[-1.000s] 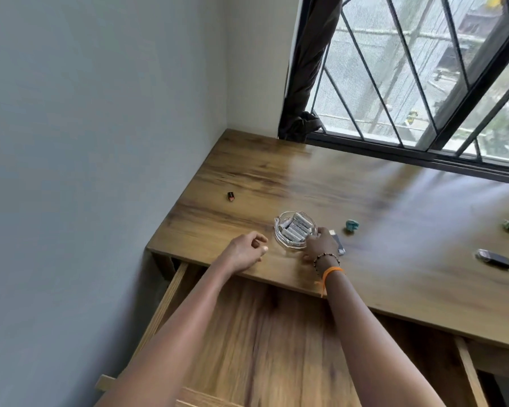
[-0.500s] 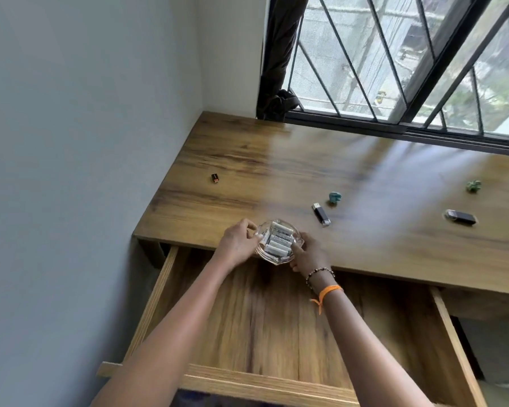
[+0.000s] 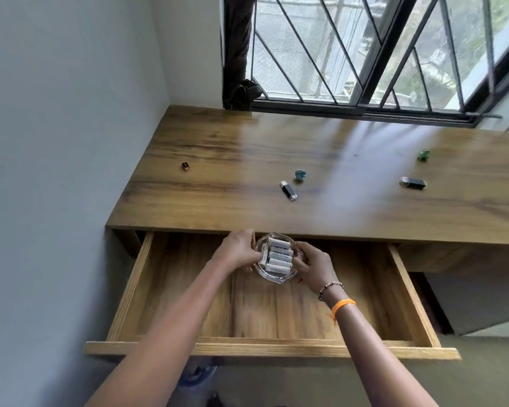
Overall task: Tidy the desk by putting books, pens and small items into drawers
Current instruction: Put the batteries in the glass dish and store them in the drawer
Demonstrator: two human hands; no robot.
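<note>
A clear glass dish (image 3: 272,277) holding several white batteries (image 3: 279,255) is inside the open wooden drawer (image 3: 265,348), near its back. My left hand (image 3: 238,250) grips the dish's left rim and my right hand (image 3: 313,265) grips its right rim. Whether the dish touches the drawer floor I cannot tell. On the desk top (image 3: 335,218) lie a black USB stick (image 3: 288,190), a small teal figure (image 3: 300,174), a small black and orange block (image 3: 186,166), a second black USB stick (image 3: 413,183) and a green figure (image 3: 423,155).
A grey wall runs along the desk's left side. A barred window (image 3: 365,54) and a dark tied curtain (image 3: 238,54) stand behind the desk. The drawer floor around the dish is bare wood.
Both hands took the glass dish by its rims, lifted it off the desk's front edge and brought it down into the open drawer. My view tilted down and pulled back.
</note>
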